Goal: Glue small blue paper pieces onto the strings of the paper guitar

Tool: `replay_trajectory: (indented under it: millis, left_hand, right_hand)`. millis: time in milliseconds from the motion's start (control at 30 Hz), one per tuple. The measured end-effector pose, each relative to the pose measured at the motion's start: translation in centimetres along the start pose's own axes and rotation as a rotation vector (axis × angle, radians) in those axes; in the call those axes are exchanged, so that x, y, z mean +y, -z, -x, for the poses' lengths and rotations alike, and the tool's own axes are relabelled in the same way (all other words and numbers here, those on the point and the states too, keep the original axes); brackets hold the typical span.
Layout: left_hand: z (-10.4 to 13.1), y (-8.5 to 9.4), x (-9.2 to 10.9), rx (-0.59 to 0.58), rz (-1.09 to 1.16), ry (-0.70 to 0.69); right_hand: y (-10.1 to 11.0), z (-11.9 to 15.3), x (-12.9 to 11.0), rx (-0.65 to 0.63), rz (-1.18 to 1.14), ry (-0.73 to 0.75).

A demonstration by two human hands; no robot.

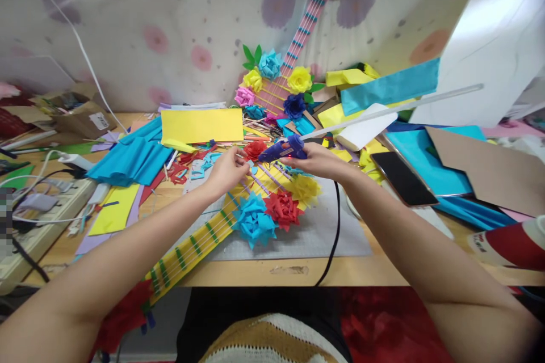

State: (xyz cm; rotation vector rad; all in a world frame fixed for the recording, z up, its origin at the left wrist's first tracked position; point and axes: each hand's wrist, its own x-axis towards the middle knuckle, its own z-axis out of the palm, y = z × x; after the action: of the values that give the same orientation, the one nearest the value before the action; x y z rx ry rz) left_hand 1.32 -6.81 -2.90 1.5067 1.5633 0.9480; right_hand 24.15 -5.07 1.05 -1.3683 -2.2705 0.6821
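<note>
My right hand [320, 160] is wrapped round a blue hot glue gun [284, 150], its nozzle pointing left and a red light lit on it. A long clear glue stick [395, 109] sticks out of its back end. My left hand [229, 170] is closed in a pinch just left of the nozzle; what its fingertips hold is too small to make out. Below both hands lies a yellow paper guitar [200, 245], its neck slanting toward me. A blue paper flower [255, 220], a red paper flower [284, 209] and a yellow paper flower [305, 189] are on its body.
A pink paper guitar [303, 34] leans on the back wall. Blue crepe paper [131, 153] and yellow sheets lie left; a phone [403, 178], cardboard [489, 164] and a red-and-white cup [511, 243] stand right. The glue gun's black cord [337, 232] hangs over the table edge. A power strip [46, 232] lies left.
</note>
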Motion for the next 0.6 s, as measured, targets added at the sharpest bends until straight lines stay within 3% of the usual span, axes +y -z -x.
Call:
replay_trajectory:
  millis: [100, 367, 600]
  left_hand:
    - [0.14, 0.02, 0.24, -0.032, 0.037, 0.007]
    - [-0.06, 0.05, 0.07, -0.013, 0.01, -0.027]
    - [-0.08, 0.0, 0.0, -0.03, 0.054, -0.009]
  right_hand:
    - [0.21, -0.06, -0.56, -0.061, 0.041, -0.092]
    - [0.36, 0.05, -0.85, -0.084, 0.112, -0.151]
    - [0.35, -0.05, -0.88, -0.079, 0.101, -0.12]
